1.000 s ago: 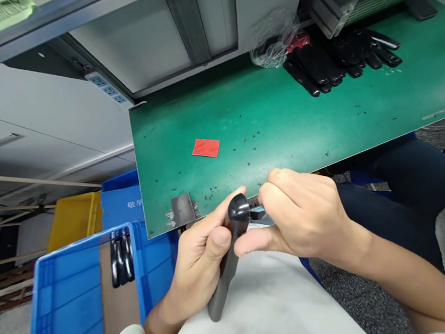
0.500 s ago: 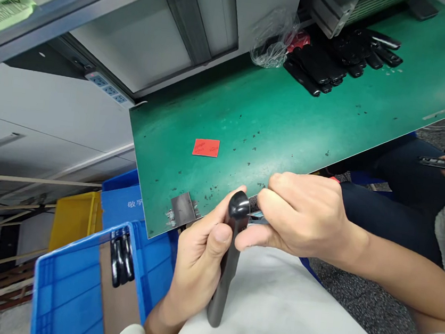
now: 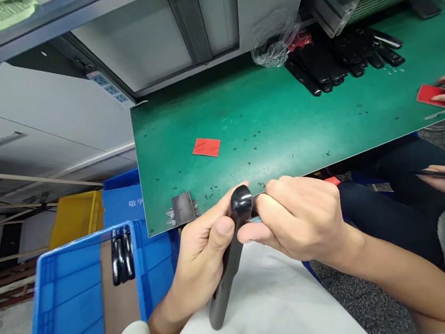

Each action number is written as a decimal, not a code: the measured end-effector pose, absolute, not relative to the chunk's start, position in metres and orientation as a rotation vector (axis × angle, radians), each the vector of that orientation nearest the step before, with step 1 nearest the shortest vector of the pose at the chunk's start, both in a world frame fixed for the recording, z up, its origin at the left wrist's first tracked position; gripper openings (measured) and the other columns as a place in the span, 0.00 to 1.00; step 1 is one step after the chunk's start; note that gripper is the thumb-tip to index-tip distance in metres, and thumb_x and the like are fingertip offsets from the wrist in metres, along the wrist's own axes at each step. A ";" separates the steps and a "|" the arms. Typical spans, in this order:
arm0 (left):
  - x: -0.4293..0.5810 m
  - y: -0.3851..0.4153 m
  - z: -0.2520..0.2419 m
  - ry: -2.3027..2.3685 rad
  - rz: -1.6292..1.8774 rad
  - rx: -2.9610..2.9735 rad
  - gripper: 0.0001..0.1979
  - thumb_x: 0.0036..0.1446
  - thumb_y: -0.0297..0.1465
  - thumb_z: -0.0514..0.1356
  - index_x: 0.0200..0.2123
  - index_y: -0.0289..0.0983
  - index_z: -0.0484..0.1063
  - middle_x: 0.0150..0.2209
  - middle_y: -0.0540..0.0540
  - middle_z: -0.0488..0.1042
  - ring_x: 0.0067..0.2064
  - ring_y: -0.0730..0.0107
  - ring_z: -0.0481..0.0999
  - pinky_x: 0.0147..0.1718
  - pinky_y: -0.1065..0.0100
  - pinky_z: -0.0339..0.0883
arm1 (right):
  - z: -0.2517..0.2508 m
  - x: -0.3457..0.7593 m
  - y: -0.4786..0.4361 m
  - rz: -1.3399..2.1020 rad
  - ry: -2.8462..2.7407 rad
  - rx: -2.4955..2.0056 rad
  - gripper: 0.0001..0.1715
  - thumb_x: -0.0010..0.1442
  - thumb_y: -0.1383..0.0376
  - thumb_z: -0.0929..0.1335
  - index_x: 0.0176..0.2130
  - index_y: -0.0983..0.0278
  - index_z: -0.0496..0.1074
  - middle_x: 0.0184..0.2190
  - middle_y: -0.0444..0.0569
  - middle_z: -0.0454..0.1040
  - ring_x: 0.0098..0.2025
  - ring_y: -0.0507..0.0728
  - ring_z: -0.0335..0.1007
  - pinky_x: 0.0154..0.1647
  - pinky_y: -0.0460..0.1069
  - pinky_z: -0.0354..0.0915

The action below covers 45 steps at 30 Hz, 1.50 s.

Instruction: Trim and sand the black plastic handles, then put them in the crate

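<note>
Black in the left hand: clasps the handle around its upper part in a closed grip, with thumb laid along its side and fingers folded behind. Holds it nearly upright before the white shirt, with its top close to the near edge of the bench. Angles the left forearm up from below. Stretches the right forearm in from the other side, curling the right hand into a fist with thumb pointing at the handle. Pinches a thin pale piece there, mostly hidden; cannot tell its full shape.
</note>
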State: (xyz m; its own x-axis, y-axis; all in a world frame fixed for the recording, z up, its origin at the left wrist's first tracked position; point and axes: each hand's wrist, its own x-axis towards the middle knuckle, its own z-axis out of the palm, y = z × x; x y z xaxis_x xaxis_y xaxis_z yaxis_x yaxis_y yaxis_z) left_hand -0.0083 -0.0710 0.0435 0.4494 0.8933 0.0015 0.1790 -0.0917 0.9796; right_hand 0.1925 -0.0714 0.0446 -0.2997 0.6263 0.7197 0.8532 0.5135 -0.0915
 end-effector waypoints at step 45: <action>0.014 -0.063 0.047 1.124 0.850 1.047 0.24 0.70 0.50 0.58 0.62 0.47 0.77 0.29 0.53 0.59 0.27 0.77 0.55 0.24 0.73 0.55 | 0.011 0.165 -0.097 -0.282 -2.083 -1.176 0.38 0.76 0.44 0.55 0.21 0.60 0.61 0.18 0.41 0.55 0.24 0.54 0.45 0.26 0.52 0.44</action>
